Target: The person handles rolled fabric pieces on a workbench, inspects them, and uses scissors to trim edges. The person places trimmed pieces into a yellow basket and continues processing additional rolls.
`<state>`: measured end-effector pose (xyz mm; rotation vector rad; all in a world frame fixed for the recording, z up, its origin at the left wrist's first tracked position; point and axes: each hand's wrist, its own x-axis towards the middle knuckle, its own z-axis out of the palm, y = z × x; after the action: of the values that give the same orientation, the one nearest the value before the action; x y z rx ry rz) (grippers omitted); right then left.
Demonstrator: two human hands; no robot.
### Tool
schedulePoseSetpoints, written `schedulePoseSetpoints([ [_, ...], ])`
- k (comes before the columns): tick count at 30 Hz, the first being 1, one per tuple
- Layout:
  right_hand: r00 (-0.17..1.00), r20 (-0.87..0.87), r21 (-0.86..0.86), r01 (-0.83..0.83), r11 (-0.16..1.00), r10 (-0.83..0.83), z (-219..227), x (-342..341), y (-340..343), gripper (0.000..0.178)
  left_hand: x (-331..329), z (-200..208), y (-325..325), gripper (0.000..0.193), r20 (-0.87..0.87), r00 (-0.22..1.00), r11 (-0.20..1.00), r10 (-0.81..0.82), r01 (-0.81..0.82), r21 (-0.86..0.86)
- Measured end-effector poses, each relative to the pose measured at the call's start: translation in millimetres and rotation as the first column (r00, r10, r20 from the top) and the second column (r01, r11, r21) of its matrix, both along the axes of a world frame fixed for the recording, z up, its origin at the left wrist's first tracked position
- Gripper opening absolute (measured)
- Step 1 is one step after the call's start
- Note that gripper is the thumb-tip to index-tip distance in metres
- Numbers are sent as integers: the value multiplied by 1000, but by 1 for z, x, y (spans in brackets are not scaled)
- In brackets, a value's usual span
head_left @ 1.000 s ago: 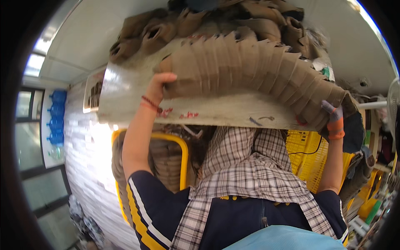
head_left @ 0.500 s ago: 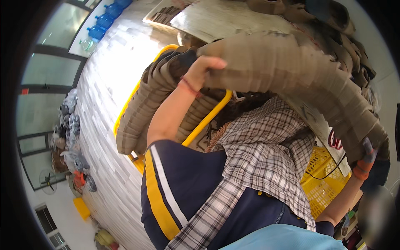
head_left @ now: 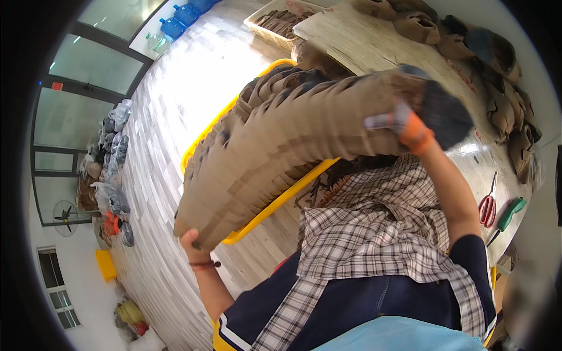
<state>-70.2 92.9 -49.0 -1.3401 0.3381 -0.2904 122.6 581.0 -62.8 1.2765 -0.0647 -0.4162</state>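
A long, curved stack of nested brown fabric pieces (head_left: 293,140), with a dark end at the right, stretches between my two hands. They may be shoe uppers; the exact kind is unclear. My left hand (head_left: 196,244) grips the lower left end, its thumb on the brown surface. At the upper right end my right hand (head_left: 408,126), in an orange and grey fingered covering, clasps the stack from my side. Beneath and behind it is a yellow-framed cart (head_left: 293,202), holding more such stacks (head_left: 252,96) partly hidden by the one I hold.
To the right stands a worktable (head_left: 363,35) with red-handled scissors (head_left: 488,205), a green-handled tool (head_left: 510,215) and loose brown pieces (head_left: 417,28) along its far side. A pale bin (head_left: 281,38) of brown strips adjoins it. Bagged items (head_left: 111,158) line the left wall.
The held stack has swung down and left, over the yellow cart. My left hand has moved down to its lower end, while my right hand has come up and inward.
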Motion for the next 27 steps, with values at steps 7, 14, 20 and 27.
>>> schedulePoseSetpoints([
  [7,962,-45,-20,-270,963,269,-85,97,23,54,-10,-13,58,70,-104,965,970,240,-234,69],
  [14,967,-87,-10,-241,970,239,-125,114,5,56,20,-77,83,78,-126,975,983,184,-184,10],
  [20,915,-337,227,-150,962,222,-250,118,31,60,20,-217,142,63,-214,873,896,438,-406,178],
  [27,799,-585,130,-78,988,140,-248,113,29,77,-29,-207,121,56,-43,880,865,472,-453,218],
])
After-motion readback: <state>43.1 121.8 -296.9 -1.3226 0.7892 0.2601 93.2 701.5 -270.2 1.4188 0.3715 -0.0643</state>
